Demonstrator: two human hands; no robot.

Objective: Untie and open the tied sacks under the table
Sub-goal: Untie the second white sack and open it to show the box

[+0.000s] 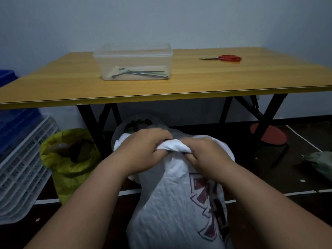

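With your left hand (143,148) and right hand (203,151) both pinching the bunched neck of the white printed plastic sack (172,200) at frame centre, pull the gathered mouth apart evenly, without tearing.

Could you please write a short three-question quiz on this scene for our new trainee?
1. True or false: the red-handled scissors lie inside the clear plastic box.
2. Which sack do the left hand and right hand both grip at its bunched top? A) the yellow-green sack B) the white sack C) the blue crate
3. Fill in: the yellow-green sack's mouth stands ____.

Key:
1. False; they lie on the table, to the box's right.
2. B.
3. Open.
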